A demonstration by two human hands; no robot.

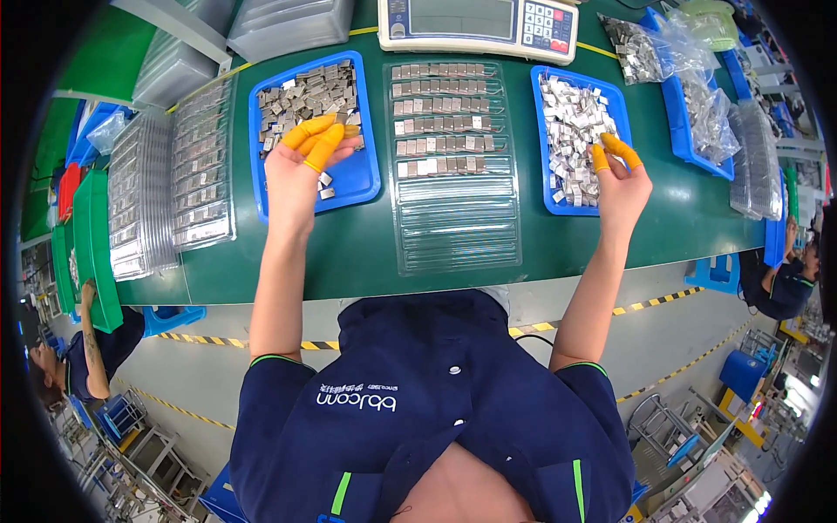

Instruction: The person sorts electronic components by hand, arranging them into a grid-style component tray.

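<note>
Here, left hand and right hand over blue trays, grip can't be told; clear tray between, scale beyond.

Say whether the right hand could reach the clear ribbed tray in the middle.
Probably yes. The right hand is over a blue tray of small silvery parts; only those parts, that tray's rim and a strip of green tabletop seem to lie between, with nothing tall blocking the clear ribbed tray.
</note>
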